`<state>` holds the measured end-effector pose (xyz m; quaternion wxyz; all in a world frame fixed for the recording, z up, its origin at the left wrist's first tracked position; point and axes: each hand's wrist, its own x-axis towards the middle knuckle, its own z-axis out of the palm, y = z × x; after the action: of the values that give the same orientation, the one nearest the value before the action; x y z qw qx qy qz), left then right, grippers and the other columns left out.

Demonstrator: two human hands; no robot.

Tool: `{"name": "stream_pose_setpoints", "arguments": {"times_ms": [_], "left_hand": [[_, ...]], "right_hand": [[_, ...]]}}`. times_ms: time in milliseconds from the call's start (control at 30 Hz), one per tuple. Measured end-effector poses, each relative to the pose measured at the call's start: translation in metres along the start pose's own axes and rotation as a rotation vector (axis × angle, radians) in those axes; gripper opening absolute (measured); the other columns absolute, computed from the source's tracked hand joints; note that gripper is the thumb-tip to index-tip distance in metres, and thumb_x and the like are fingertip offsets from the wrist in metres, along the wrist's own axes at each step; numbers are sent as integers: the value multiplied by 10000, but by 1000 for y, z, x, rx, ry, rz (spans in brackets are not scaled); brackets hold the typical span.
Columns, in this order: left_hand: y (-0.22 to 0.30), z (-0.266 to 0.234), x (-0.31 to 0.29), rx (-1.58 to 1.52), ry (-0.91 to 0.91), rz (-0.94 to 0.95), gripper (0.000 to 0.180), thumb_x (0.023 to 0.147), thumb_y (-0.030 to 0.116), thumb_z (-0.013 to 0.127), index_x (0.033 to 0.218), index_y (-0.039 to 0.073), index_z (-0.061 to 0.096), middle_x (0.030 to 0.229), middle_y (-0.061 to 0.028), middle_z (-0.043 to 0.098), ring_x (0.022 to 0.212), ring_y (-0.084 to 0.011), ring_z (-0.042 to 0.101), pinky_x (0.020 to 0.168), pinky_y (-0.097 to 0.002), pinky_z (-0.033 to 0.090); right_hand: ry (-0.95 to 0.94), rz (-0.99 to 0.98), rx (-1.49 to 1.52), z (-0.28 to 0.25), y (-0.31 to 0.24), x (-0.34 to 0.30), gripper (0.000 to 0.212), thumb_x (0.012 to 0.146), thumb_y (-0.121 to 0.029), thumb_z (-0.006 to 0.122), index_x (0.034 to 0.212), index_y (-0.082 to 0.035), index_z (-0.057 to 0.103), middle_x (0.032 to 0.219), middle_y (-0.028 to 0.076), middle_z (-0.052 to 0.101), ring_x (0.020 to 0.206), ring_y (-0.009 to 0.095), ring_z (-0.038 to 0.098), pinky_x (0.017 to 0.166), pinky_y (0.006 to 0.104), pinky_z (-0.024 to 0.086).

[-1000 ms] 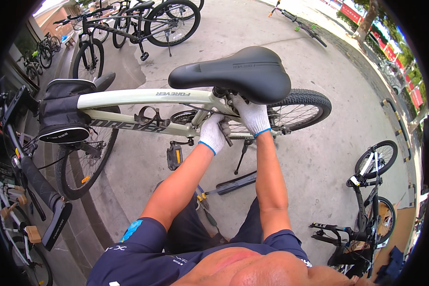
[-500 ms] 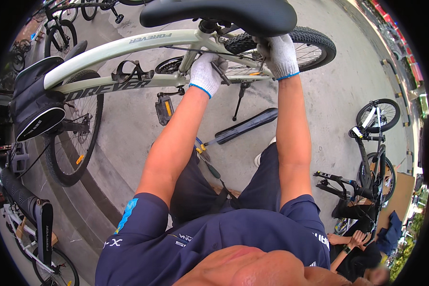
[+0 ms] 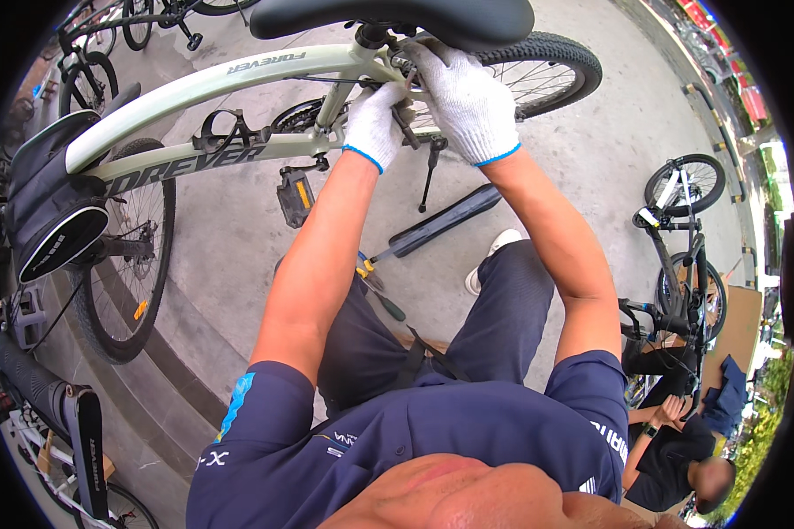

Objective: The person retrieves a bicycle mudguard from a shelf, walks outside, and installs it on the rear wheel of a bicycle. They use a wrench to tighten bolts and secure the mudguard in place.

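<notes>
A pale green bicycle (image 3: pixel 185 97) stands across the far side, its black saddle (image 3: pixel 397 19) above my hands. My left hand (image 3: pixel 372 126), in a white work glove with a blue cuff, is closed beside the seat tube (image 3: pixel 336 99). A short dark bar (image 3: pixel 409 130) sticks out from its fingers. My right hand (image 3: pixel 472 106), gloved the same way, is under the saddle at the rear of the frame, in front of the rear wheel (image 3: pixel 556 75). Its fingers are bent inward near the left hand's fingertips; what they grip is hidden.
Below the bicycle are its kickstand (image 3: pixel 429 176) and pedal (image 3: pixel 295 196). A black mudguard (image 3: pixel 445 220) and yellow-and-blue-handled pliers (image 3: pixel 367 269) lie on the concrete near my feet. Steps (image 3: pixel 181 379) curve at left. Another person (image 3: pixel 670 458) works at right beside a bicycle (image 3: pixel 692 238).
My right hand has moved left from the rear wheel to the frame beside my left hand. The left hand stays near the seat tube with the dark bar. The view has shifted slightly.
</notes>
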<state>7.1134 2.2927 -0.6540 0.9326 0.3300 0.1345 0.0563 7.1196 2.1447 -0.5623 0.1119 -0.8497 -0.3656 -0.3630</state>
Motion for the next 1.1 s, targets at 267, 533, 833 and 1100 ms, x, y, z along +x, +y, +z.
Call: {"name": "stream_pose_setpoints", "arguments": {"times_ms": [267, 533, 833, 1100], "left_hand": [[-4, 18, 4, 300, 168, 48, 277, 876, 142, 864, 1036, 31, 667, 791, -15, 601, 600, -96, 508, 522, -264, 409], [-1, 29, -2, 403, 249, 105, 323, 842, 131, 864, 1101, 6, 716, 978, -65, 729, 748, -140, 654, 648, -301, 543], [-10, 21, 7, 399, 243, 193, 287, 845, 103, 854, 1074, 6, 712, 945, -60, 712, 732, -149, 645, 636, -302, 537], [-7, 17, 6, 395, 189, 143, 380, 853, 133, 847, 1172, 0, 689, 980, -51, 704, 722, -119, 603, 628, -302, 481]], "right_hand": [[-153, -95, -270, 11, 26, 42, 275, 956, -137, 616, 1203, -54, 706, 923, 157, 741, 842, 341, 760, 677, 431, 627], [-105, -45, -232, 32, 36, 19, 454, 915, -112, 607, 1365, -85, 661, 989, 191, 753, 815, 346, 761, 640, 450, 617], [-199, 180, -130, 62, 45, -4, 526, 904, -192, 655, 1424, -125, 619, 994, 174, 744, 693, 350, 741, 581, 462, 605], [-191, 205, 93, 23, 21, -1, 352, 906, -91, 613, 1256, -93, 654, 1090, 207, 705, 889, 402, 743, 728, 499, 622]]}}
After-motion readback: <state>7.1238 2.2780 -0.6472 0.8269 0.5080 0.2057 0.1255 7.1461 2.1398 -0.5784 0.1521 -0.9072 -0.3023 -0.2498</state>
